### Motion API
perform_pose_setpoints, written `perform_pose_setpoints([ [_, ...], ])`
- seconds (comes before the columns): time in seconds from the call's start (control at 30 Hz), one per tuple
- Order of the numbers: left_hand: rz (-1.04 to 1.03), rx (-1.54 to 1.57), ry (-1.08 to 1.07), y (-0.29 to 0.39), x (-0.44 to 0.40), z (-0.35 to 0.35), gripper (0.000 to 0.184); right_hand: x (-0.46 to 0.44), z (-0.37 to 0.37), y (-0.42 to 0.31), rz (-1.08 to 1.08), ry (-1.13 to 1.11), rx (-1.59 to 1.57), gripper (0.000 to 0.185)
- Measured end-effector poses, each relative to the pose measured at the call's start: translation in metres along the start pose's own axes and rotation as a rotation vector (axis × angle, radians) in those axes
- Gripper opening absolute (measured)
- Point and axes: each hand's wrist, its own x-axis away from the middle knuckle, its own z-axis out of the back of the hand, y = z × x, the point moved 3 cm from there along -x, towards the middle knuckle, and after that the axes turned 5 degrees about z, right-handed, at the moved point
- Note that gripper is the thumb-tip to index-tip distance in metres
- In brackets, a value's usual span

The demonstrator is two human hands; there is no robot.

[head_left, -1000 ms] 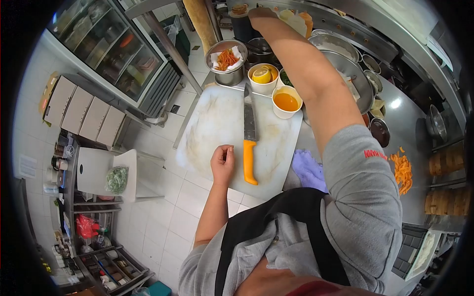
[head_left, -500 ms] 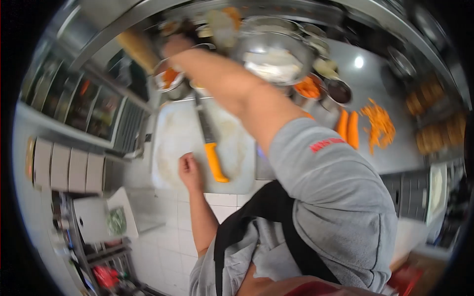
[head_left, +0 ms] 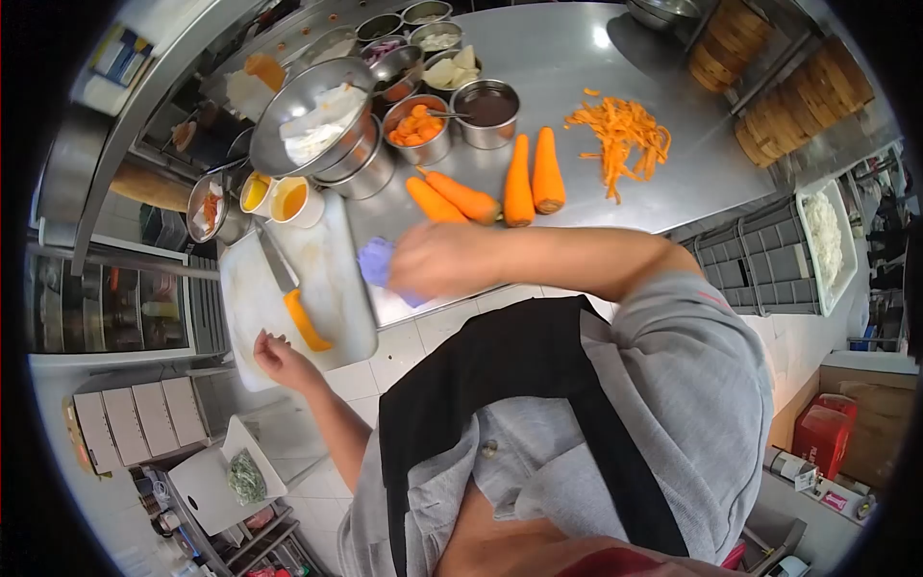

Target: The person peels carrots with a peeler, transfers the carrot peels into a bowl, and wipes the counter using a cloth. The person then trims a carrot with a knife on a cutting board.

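Note:
My right hand [head_left: 442,262], blurred by motion, is closed on a purple cloth [head_left: 375,260] at the front edge of the steel counter, just right of the cutting board. Parts of the cloth show beside and below the hand. My left hand [head_left: 276,356] is over the near-left part of the white cutting board [head_left: 336,279], its fingers loosely bent and apart, holding nothing. Close to it lies a knife [head_left: 306,320] with a yellow handle, its blade pointing away from me. Beyond my right hand lie several whole peeled carrots [head_left: 519,183].
Orange peelings [head_left: 623,142] lie in a heap on the steel counter [head_left: 558,58]. Behind the board stand cups with yellow contents [head_left: 288,202], a large metal bowl [head_left: 274,130], a pot of carrot pieces [head_left: 416,130] and a pot of dark sauce [head_left: 487,111]. Bamboo steamers [head_left: 808,101] stand far right.
My right hand has come back from the containers at the far left to the counter beside the board, now holding the purple cloth. My left hand's fingers have loosened. The view has turned right.

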Motion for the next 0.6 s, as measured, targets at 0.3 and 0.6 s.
perform_pose_setpoints([
  [0.3,-0.237,0.288,-1.033,0.137,0.204,-0.217,0.018,0.281,0.099,-0.017,-1.532,-0.008,0.928,0.079],
  [0.6,-0.018,-0.257,-1.046,0.134,0.322,-0.464,0.094,0.329,0.184,0.054,-1.671,0.056,1.111,0.09],
])
